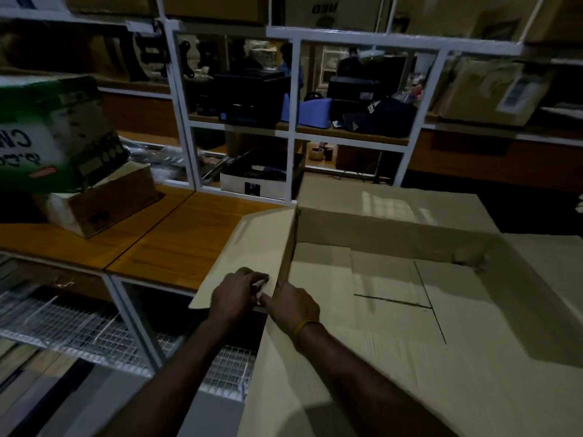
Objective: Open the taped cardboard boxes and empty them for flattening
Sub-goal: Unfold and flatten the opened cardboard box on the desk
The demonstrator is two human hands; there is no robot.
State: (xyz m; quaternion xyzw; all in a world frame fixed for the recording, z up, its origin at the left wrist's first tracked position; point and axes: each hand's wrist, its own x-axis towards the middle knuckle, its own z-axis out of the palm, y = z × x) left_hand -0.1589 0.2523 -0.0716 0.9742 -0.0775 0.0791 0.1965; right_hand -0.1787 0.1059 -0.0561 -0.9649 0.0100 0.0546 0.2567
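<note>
With the open, empty cardboard box (394,279) filling the lower right of the frame, we should peel steadily along the corner seam, where our left hand (236,293) and right hand (293,302) pinch what looks like tape.

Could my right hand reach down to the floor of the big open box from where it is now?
Probably yes. The right hand rests at the near left corner of the open box, the flaps are folded out, and nothing visible lies on the box floor.
</note>
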